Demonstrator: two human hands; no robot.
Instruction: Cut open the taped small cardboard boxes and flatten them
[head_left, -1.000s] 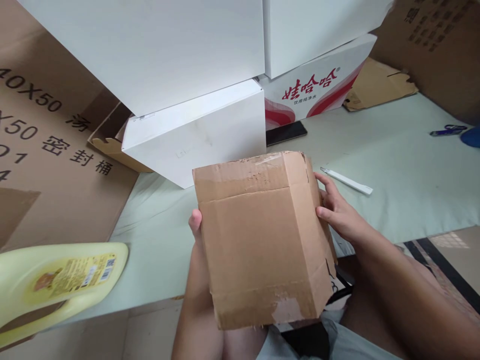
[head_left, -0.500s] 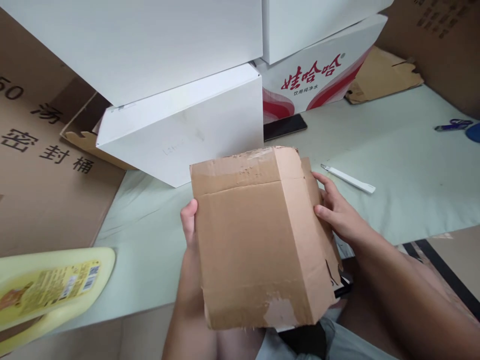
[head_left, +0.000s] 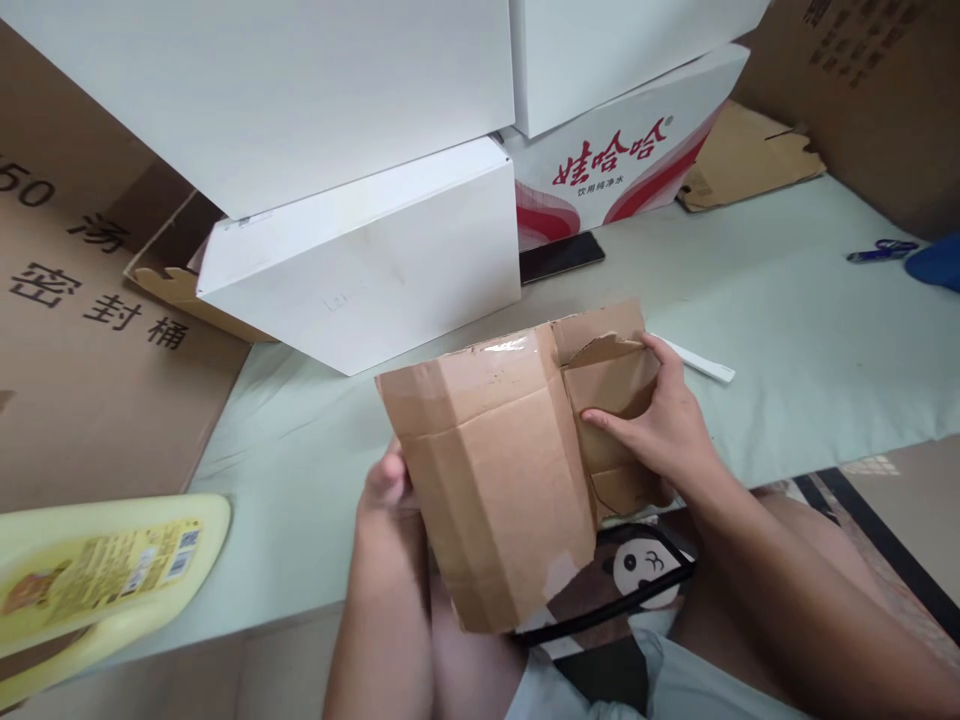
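A worn brown cardboard box with torn tape is held above my lap, turned so one end faces right. My left hand grips its left side from behind, mostly hidden by the box. Over on the right end, my right hand presses on a folded end flap with its fingers spread across the cardboard. A white utility knife lies on the pale green table just beyond my right hand.
White boxes are stacked at the back, beside a red-and-white printed carton. A dark phone lies at their foot. Big brown cartons stand at left and far right. A yellow bottle lies at lower left; blue scissors at right.
The box has been turned and tilted, so its right end now shows. My right hand moved from the box's side edge onto the end flap. A panda print on my lap became visible.
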